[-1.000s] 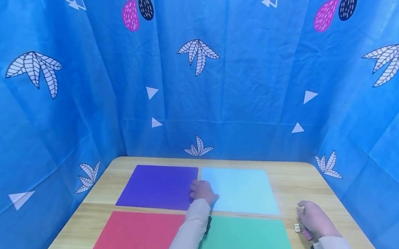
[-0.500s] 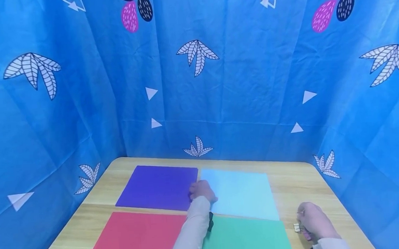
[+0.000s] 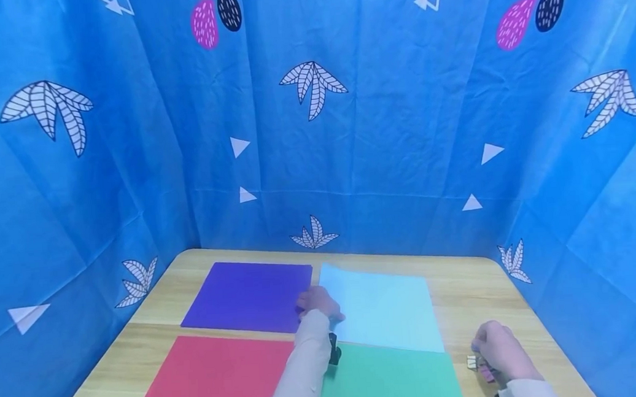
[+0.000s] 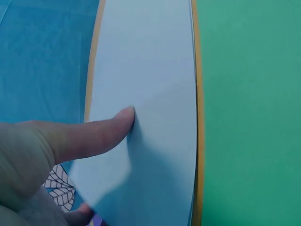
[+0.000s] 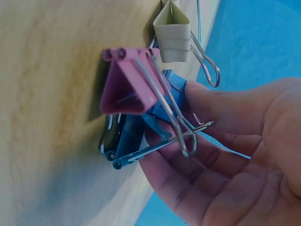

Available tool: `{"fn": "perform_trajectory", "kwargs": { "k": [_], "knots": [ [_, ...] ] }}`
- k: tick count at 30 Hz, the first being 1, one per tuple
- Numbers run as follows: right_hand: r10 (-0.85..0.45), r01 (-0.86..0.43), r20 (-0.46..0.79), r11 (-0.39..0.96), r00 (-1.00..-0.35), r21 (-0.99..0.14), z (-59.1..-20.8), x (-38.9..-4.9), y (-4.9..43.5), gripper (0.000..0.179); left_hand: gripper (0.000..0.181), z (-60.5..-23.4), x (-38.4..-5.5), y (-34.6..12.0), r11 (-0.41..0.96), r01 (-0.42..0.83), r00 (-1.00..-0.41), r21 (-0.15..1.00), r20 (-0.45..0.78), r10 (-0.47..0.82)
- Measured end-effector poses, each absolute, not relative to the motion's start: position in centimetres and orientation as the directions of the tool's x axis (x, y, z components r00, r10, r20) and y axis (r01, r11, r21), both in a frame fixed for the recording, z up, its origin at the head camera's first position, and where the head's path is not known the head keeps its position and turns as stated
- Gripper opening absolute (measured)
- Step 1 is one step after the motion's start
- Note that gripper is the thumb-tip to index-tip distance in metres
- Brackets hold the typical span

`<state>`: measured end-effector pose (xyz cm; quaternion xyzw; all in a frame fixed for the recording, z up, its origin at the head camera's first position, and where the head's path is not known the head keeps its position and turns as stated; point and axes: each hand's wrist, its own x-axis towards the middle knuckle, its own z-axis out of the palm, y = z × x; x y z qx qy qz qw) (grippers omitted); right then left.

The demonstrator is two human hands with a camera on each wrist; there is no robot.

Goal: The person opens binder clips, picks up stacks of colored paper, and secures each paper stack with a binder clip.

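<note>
My left hand [image 3: 320, 303] grips the near-left edge of a light blue paper sheet [image 3: 383, 308]. In the left wrist view the thumb lies flat on the sheet [image 4: 155, 70], and another fingertip shows at its raised edge. The other fingers are mostly hidden. Over at the right of the table, my right hand [image 3: 502, 348] pinches a blue binder clip [image 5: 170, 96] between thumb and fingers. Close around it are a pink binder clip [image 5: 129, 89], a cream binder clip [image 5: 172, 37] and a dark teal binder clip [image 5: 129, 139].
A purple sheet [image 3: 253, 295] lies left of the light blue one. Nearer are a red sheet [image 3: 209, 378] and a green sheet [image 3: 391, 378], all on the wooden table [image 3: 463, 290]. Blue patterned cloth [image 3: 396, 125] hangs around the back and sides.
The far-left corner of the light blue sheet has risen slightly and the sheet has shifted a little. The right hand's fingers have drawn together, and a blue clip shows at their tips.
</note>
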<state>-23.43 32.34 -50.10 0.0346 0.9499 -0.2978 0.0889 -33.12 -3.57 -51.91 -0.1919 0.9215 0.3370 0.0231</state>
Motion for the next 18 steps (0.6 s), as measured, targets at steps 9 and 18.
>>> {"fn": "perform_trajectory", "kwargs": {
  "k": [9, 18],
  "knots": [
    [0.030, 0.124, -0.169, 0.807, -0.985, -0.578, -50.0, -23.9, 32.4, 0.011, 0.101, -50.9, -31.8, -3.8, 0.646, -0.311, -0.947, 0.697, -0.171, -0.271],
    [0.051, 0.156, -0.183, 0.766, -0.982, -0.623, -50.5, -24.2, 33.3, 0.021, 0.041, -51.2, -32.0, -6.4, 0.589, -0.164, -0.986, 0.792, -0.106, -0.132]
  ]
}}
